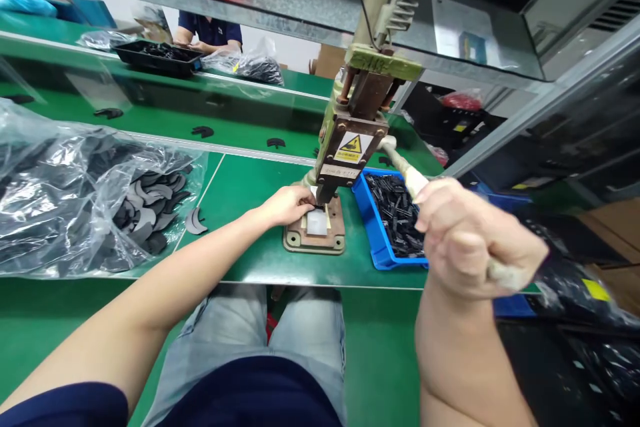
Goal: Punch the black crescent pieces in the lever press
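Observation:
A hand-operated lever press [353,127] stands on the green bench in front of me, with a warning label on its ram housing. My right hand [473,237] is wrapped round the press lever [406,167], out to the right of the machine. At the press base [295,240], my left hand [290,203] has its fingers pinched together just beside the ram, next to a pale block [317,222]. A small dark piece shows under the ram by the fingertips; whether my fingers grip it is hidden.
A blue bin [383,257] of small black parts stands right of the press. On the left lies a clear plastic bag [65,213] of curved grey pieces, with one loose curved piece [195,221] beside it. Beyond, curved parts [276,143] lie spaced along a green strip; a person [210,33] sits behind.

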{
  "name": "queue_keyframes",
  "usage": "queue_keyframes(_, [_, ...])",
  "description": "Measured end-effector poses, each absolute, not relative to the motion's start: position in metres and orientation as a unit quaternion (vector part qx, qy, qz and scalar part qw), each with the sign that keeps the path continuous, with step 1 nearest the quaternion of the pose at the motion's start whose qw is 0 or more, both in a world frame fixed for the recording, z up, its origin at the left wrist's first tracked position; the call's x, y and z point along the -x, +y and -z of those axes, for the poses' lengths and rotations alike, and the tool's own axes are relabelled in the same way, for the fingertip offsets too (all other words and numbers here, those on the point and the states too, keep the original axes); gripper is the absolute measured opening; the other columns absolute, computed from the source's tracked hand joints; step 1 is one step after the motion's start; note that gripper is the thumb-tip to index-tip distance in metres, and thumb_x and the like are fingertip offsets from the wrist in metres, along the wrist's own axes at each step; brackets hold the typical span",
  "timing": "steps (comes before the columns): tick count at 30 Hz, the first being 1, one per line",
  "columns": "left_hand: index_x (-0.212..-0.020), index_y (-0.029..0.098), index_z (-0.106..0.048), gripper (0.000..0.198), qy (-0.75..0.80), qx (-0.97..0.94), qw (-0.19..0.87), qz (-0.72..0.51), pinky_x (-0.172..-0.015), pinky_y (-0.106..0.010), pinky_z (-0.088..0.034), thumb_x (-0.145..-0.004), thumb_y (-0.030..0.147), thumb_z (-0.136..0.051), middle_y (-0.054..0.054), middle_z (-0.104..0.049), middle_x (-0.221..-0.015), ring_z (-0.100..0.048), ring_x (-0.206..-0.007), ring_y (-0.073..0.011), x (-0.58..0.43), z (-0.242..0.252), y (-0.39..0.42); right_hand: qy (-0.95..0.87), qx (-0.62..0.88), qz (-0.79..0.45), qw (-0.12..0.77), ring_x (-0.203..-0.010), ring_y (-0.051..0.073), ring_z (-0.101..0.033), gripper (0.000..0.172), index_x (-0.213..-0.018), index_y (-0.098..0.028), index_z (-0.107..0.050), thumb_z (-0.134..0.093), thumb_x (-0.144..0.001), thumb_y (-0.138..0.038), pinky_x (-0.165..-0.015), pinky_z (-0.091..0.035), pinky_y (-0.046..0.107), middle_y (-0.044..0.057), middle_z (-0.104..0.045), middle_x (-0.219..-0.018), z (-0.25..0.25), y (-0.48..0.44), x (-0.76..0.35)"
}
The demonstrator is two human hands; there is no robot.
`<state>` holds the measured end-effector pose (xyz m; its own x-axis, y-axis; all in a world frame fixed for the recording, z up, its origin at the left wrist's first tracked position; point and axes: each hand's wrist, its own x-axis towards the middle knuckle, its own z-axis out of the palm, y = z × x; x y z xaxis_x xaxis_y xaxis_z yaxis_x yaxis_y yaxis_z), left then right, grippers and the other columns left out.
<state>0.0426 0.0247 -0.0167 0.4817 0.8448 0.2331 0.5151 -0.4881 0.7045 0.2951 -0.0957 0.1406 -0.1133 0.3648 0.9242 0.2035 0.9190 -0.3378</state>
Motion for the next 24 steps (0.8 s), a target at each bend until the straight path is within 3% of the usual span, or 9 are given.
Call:
queue_keyframes(4, [-0.095,0.02,-0.074,0.01,0.438,-0.762,0.357,-0.317,-0.08,-0.03,-0.06,-0.088,0.026,-0.071,-0.002,-0.079,-0.089,-0.075,-0.082,-0.0192,-0.047,0.02,0.025,-0.686,0.27,0.013,0.676,-0.051,0.021,-0.057,0.047,-0.054,-0.025,-0.044,-0.06,-0.092,-0.047,-0.071,-0.058,0.055,-0.002,-0.048,-0.049,-0.087,-0.104,-0.285])
queue_keyframes(10, [-0.113,0.018,-0.072,0.023,0.434,-0.806,0.256,-0.31,-0.089,-0.035,-0.06,-0.094,0.031,-0.07,-0.008,-0.077,-0.107,-0.073,-0.095,-0.0214,-0.032,0.014,0.002,-0.613,0.147,0.057,0.774,-0.045,0.019,-0.056,0.052,-0.047,-0.022,-0.037,-0.07,-0.085,-0.037,-0.065,-0.053,0.048,-0.003,-0.049,-0.046,-0.069,-0.084,-0.278])
queue_keyframes(14, [-0.126,0.021,-0.068,0.029,0.466,-0.85,0.099,-0.224,-0.108,-0.044,-0.052,-0.101,0.036,-0.062,-0.012,-0.072,-0.125,-0.066,-0.12,-0.0275,0.037,0.007,-0.033,-0.616,0.083,0.046,0.782,-0.046,0.02,-0.059,0.062,-0.045,-0.022,-0.029,-0.077,-0.081,-0.037,-0.064,-0.054,0.049,-0.003,-0.052,-0.046,-0.067,-0.068,-0.283])
queue_keyframes(17, [-0.129,0.02,-0.067,0.036,0.577,-0.801,0.02,-0.16,-0.11,-0.045,-0.049,-0.102,0.041,-0.059,-0.013,-0.072,-0.127,-0.064,-0.123,-0.0308,0.111,0.0,-0.054,-0.608,0.082,0.043,0.789,-0.045,0.019,-0.057,0.067,-0.046,-0.022,-0.025,-0.078,-0.082,-0.042,-0.062,-0.053,0.048,-0.003,-0.05,-0.043,-0.064,-0.065,-0.285])
queue_keyframes(22, [-0.138,0.018,-0.065,0.073,0.673,-0.74,0.012,0.018,-0.109,-0.048,-0.045,-0.088,0.072,-0.066,-0.017,-0.071,-0.132,-0.061,-0.126,-0.039,0.188,0.001,-0.061,-0.603,0.075,0.04,0.793,-0.042,0.019,-0.056,0.069,-0.046,-0.022,-0.024,-0.077,-0.083,-0.043,-0.06,-0.051,0.047,-0.003,-0.048,-0.04,-0.062,-0.064,-0.285])
queue_keyframes(24, [-0.135,0.019,-0.067,0.076,0.68,-0.732,0.011,0.047,-0.11,-0.05,-0.043,-0.086,0.077,-0.064,-0.018,-0.071,-0.133,-0.06,-0.128,-0.0404,0.192,0.006,-0.059,-0.608,0.073,0.036,0.79,-0.043,0.019,-0.057,0.066,-0.044,-0.023,-0.027,-0.078,-0.082,-0.041,-0.06,-0.051,0.048,-0.003,-0.048,-0.041,-0.062,-0.065,-0.286])
